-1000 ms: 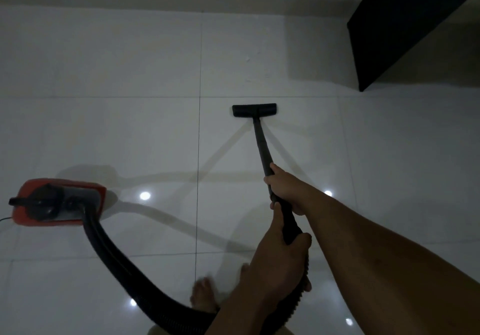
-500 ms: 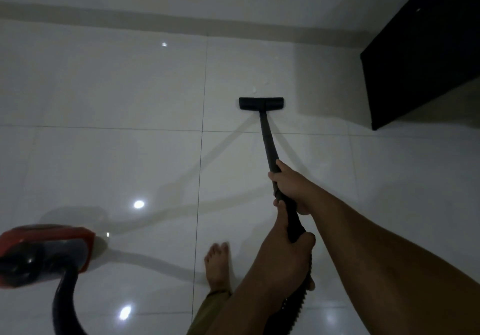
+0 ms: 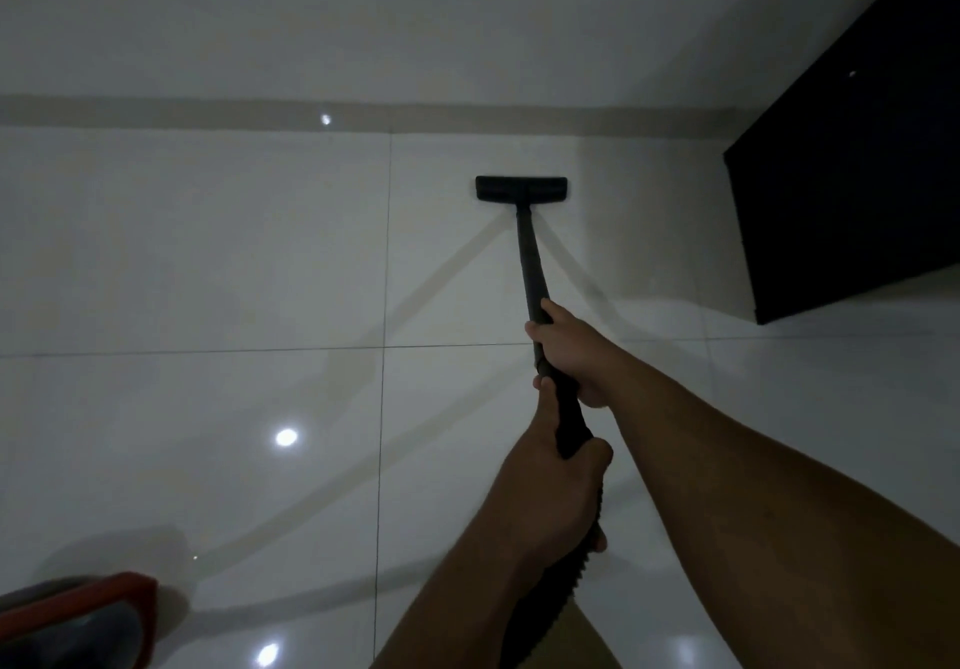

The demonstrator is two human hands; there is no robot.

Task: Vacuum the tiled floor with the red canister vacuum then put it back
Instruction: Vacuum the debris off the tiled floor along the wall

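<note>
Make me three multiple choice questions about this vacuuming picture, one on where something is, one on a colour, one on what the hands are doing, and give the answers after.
1. Where does the floor nozzle lie?
A. On the tile near the foot of the far wall
B. Under the dark cabinet
C. Beside the canister

2. What colour is the edge of the canister vacuum at the lower left?
A. Blue
B. Red
C. Yellow

3. How is the wand held?
A. By the right hand alone
B. By neither hand
C. By both hands, one ahead of the other

Answers:
1. A, the nozzle sits flat on the floor just short of the skirting strip, left of the dark cabinet.
2. B, the rim in the corner is red.
3. C, the right hand grips further down the wand and the left hand grips the handle end where the ribbed hose starts.
</note>
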